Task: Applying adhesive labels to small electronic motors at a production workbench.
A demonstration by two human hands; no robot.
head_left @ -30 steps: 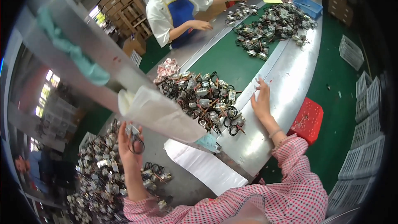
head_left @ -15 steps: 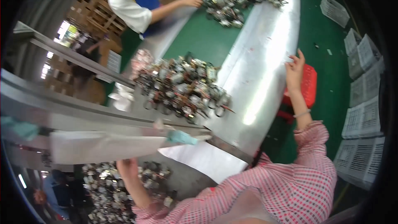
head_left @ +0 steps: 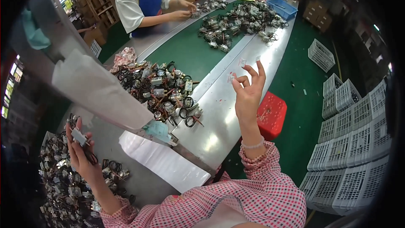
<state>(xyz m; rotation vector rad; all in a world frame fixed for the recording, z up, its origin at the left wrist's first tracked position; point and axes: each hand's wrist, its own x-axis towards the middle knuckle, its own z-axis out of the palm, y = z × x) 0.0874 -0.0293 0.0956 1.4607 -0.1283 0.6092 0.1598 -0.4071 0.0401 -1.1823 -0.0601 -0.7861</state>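
Note:
My left hand (head_left: 82, 154) is raised at the lower left, closed around a small grey electrical part with black wires (head_left: 80, 137). It hovers over a heap of similar wired parts (head_left: 63, 185). My right hand (head_left: 248, 95) is lifted above the metal edge of the conveyor table (head_left: 219, 118), fingers spread, with a tiny white sticker on a fingertip (head_left: 258, 58). Another pile of wired parts (head_left: 160, 90) lies on the green belt (head_left: 190, 55) between my hands.
A white paper-wrapped overhead bar (head_left: 97, 88) crosses the left. A person in a white shirt and blue apron (head_left: 145, 0) works at the far side. More parts (head_left: 240, 21) lie further along the belt. A red stool (head_left: 272, 114) and white crates (head_left: 354, 143) stand at right.
The view has swung back down and left. My right hand rose off the table edge with its fingers spread. My left hand came up holding the part.

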